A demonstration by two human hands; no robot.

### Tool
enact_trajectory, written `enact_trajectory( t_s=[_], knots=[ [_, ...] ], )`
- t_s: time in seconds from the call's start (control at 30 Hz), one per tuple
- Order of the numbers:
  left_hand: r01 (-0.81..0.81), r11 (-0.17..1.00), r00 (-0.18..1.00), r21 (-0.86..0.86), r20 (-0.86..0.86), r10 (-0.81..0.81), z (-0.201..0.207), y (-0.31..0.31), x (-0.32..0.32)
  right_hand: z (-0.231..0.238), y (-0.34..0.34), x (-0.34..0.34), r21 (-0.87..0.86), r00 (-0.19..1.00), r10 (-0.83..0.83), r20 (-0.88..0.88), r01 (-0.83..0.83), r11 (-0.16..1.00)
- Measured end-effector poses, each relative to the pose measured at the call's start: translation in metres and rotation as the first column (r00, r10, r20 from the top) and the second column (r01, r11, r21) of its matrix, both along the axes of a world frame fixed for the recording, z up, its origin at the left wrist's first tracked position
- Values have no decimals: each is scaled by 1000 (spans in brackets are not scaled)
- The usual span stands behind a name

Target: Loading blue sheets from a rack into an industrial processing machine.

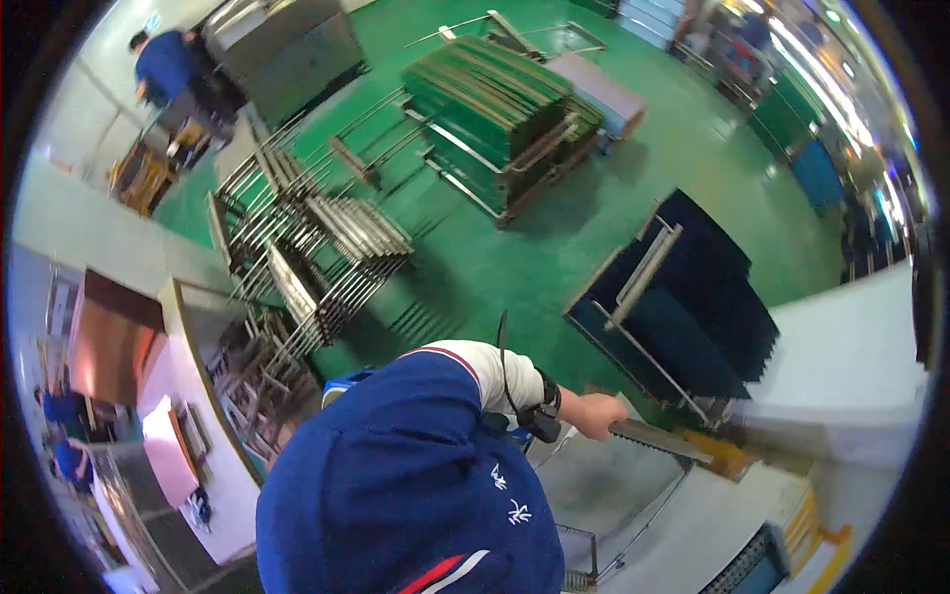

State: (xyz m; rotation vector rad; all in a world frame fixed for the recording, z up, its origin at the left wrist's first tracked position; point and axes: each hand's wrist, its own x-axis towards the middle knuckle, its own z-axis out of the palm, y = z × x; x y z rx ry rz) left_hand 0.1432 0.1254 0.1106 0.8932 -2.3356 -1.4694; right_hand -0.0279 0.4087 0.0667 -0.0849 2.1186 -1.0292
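My left arm, in a white and blue sleeve, reaches out to the right. A black device with a thin cord is strapped at the wrist. My left hand (pixel 597 415) is closed around the near end of a long grey bar with a toothed edge (pixel 661 440). The bar slants down to the right, beside a yellow part (pixel 720 453). Below the hand lies a pale grey work surface (pixel 623 490). A dark grille-like part (pixel 752 562) sits at its lower right. My right hand is out of view, and my blue shirt fills the lower middle.
A dark rack of panels (pixel 683 297) stands just beyond the hand. Metal frames (pixel 327 233) are piled on the green floor to the left. Green racks (pixel 490 94) stand farther off. Copper-coloured sheets (pixel 114 337) rest by a white table at left. A person (pixel 173 74) bends at upper left.
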Motion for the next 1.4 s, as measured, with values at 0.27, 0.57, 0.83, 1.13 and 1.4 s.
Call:
enact_trajectory(
  t_s=[0.27,0.57,0.83,1.13,1.4],
  knots=[
    [-389,920,903,-36,-213,373,33,-14,190,52,-60,55,-44,984,167,-56,-169,985],
    [-896,444,441,-5,-140,887,18,-23,383,105,-211,120,-217,909,402,-112,-417,883],
    [-984,-163,-147,-77,-184,972,2,9,492,141,-393,251,-497,597,802,-33,-706,505],
    [-779,-627,-612,-12,-204,764,42,54,543,127,-540,422,-573,176,975,-137,-816,67],
    [-490,-872,-848,4,-232,475,61,113,581,103,-569,594,-585,-143,983,-112,-791,-181]
  ],
)
